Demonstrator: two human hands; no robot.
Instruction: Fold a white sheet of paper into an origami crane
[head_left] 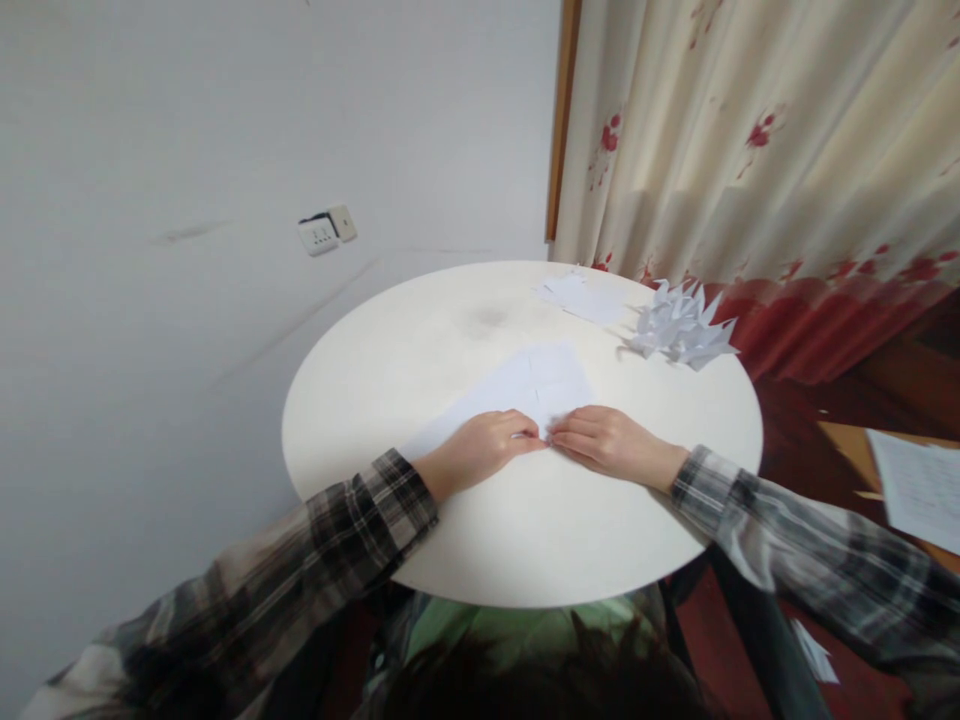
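Note:
A white sheet of paper lies on the round white table, with faint crease lines near its middle. My left hand is closed at the sheet's near edge, thumb and fingers pinched together. Close beside it, my right hand pinches the paper at the near corner, its fingertips almost touching the left ones. The bit of paper between the fingertips is mostly hidden.
Folded white paper pieces with pointed tips are heaped at the table's right back edge. Flat white papers lie left of them. A white wall with a socket stands behind left, a flowered curtain behind right. Papers rest on a wooden surface at right.

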